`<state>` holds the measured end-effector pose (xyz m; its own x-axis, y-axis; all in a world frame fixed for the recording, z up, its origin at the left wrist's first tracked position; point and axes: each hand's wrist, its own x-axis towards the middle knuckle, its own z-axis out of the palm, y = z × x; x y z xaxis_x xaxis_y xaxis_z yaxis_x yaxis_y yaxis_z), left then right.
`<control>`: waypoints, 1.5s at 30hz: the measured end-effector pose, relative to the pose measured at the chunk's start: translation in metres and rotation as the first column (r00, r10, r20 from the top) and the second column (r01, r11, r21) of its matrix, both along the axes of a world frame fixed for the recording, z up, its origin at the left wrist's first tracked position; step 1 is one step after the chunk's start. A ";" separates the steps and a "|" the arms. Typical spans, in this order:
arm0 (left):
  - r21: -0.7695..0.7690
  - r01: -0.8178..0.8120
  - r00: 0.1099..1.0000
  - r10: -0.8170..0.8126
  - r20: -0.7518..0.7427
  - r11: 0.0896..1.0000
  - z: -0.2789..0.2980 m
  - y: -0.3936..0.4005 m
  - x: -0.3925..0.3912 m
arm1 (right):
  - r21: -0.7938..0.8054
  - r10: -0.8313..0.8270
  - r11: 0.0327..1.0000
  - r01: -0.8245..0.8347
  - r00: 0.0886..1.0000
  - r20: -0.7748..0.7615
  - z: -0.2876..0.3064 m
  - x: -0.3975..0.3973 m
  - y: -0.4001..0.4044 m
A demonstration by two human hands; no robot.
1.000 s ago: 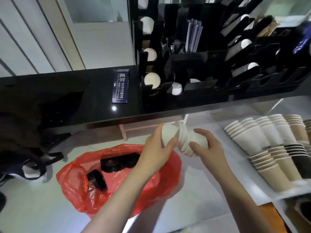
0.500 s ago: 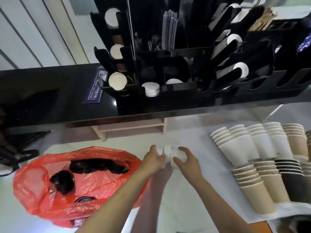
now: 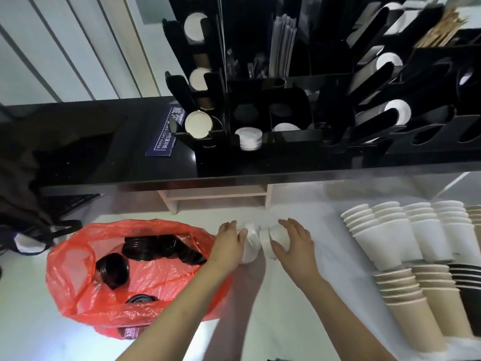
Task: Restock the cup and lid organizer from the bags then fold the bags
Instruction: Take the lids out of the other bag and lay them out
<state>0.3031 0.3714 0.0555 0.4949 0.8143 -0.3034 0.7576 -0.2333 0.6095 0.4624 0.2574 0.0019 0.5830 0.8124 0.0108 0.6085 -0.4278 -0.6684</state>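
Note:
A stack of white lids point(image 3: 256, 241) lies sideways between my two hands, low over the white table. My left hand point(image 3: 229, 244) grips its left end and my right hand point(image 3: 292, 243) grips its right end. A red plastic bag point(image 3: 145, 280) lies open to the left of my hands with several black lids point(image 3: 156, 250) inside. The black cup and lid organizer point(image 3: 286, 121) stands on the black shelf above, with white lids point(image 3: 250, 138) and cups in some slots.
Rows of stacked white cups point(image 3: 395, 230) and brown cups point(image 3: 416, 298) lie on a clear bag at the right. A dark bag point(image 3: 23, 194) sits at the far left. A blue paper packet point(image 3: 164, 136) lies on the black shelf point(image 3: 104, 162).
Both hands have lowered the white lid stack toward the table and pressed its ends closer together. The view has tilted up, showing more of the organizer.

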 end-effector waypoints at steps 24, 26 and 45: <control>0.232 -0.219 0.952 0.156 0.262 0.948 0.003 0.047 -0.193 | 0.221 0.431 0.882 -0.416 0.902 -0.026 0.052 -0.185 0.085; 0.246 -0.215 0.961 0.159 0.227 0.945 -0.002 0.057 -0.210 | 0.092 0.450 0.889 -0.449 0.893 0.010 0.045 -0.190 0.094; 0.244 0.165 0.976 -0.122 -0.180 0.956 -0.006 0.145 -0.268 | -0.391 0.535 0.801 -0.453 0.835 0.127 0.048 -0.188 0.154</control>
<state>0.0350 0.5162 0.0494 0.5738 0.7991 -0.1794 0.7879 -0.4788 0.3873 0.2741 0.4114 0.0497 0.1154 0.9654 -0.2339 0.9102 -0.1971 -0.3643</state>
